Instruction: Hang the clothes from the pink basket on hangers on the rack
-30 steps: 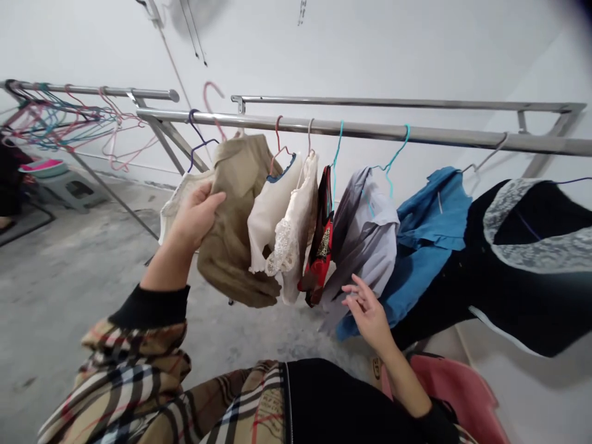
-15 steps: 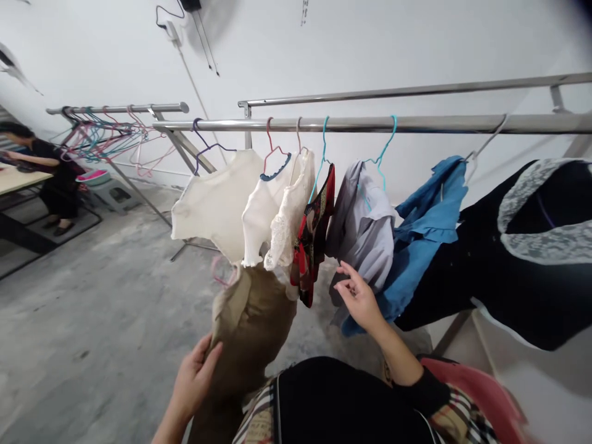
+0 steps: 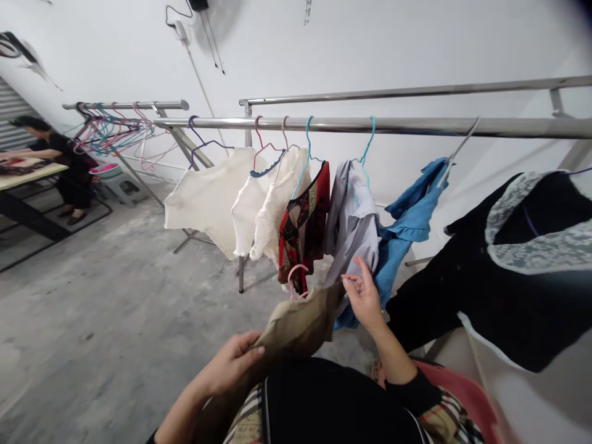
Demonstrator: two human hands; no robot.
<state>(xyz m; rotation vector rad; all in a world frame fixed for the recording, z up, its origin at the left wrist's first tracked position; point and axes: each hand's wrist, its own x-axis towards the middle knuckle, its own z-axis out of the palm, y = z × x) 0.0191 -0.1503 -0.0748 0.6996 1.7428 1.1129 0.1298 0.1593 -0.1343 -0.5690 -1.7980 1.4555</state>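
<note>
An olive-brown garment (image 3: 296,324) is spread in front of my body, with the hook of a pink hanger (image 3: 296,280) standing up from its neck. My left hand (image 3: 234,364) grips its left side, thumb on top. Near its upper right corner, my right hand (image 3: 365,299) has thumb and fingers pinched on the cloth, the index finger raised. Just behind my right hand hangs a grey-lilac shirt (image 3: 356,216). A red and black patterned top (image 3: 300,228) hangs beyond the olive garment.
A metal rail (image 3: 416,126) crosses ahead, bearing cream tops (image 3: 208,197), a blue garment (image 3: 407,225) and, to the right, a black garment with lace (image 3: 527,296). Spare hangers (image 3: 111,132) crowd a second rack. A person (image 3: 69,166) sits at a table (image 3: 32,177) far left.
The olive garment has been lifted and swung right, its pink hanger hook rising into sight. My left hand has moved right and slightly down with it. My right hand now meets its corner.
</note>
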